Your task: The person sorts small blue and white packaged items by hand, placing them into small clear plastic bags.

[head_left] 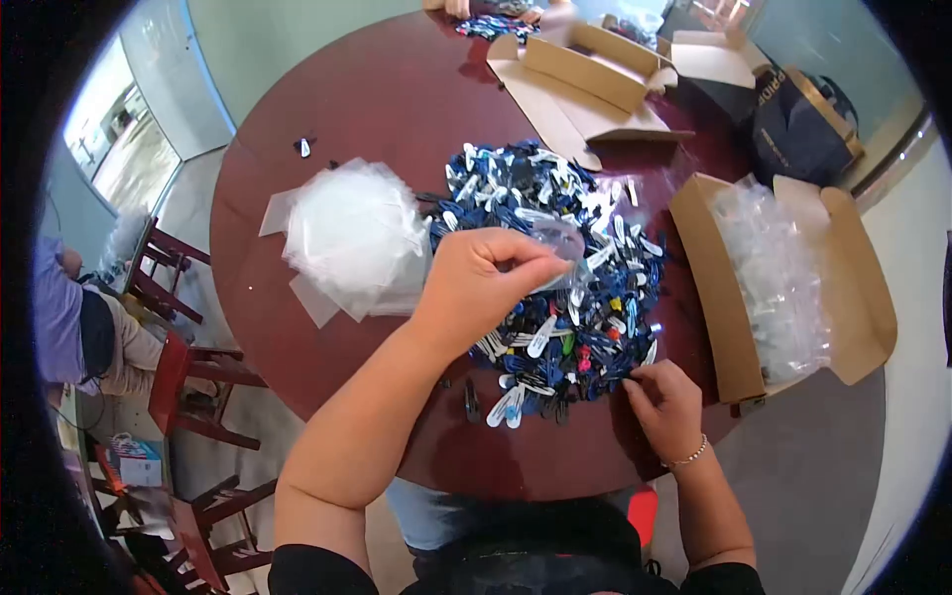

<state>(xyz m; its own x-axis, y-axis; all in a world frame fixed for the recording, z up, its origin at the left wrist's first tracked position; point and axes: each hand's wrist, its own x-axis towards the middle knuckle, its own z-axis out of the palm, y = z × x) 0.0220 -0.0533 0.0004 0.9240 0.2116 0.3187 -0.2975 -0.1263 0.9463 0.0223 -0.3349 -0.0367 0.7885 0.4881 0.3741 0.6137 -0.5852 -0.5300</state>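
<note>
A big heap of snap hair clips [540, 337], mostly navy, black and white with a few coloured ones, lies on the dark red round table. Above the heap, my left hand [486, 278] pinches a small clear plastic bag [563, 241] between thumb and fingertips. At the heap's near right edge, my right hand [669, 407], with a bracelet at the wrist, has its fingers curled and thumb and fingertips close together by the clips. Whatever is between them is too small to make out. Left of the heap is a pile of flat clear bags [352, 233].
An open cardboard box [719, 297] of filled clear bags stands at the table's right edge. An unfolded box [595, 74] lies at the back, near another person's hands [456, 8]. Stools [213, 387] and a seated person [64, 317] are at left.
</note>
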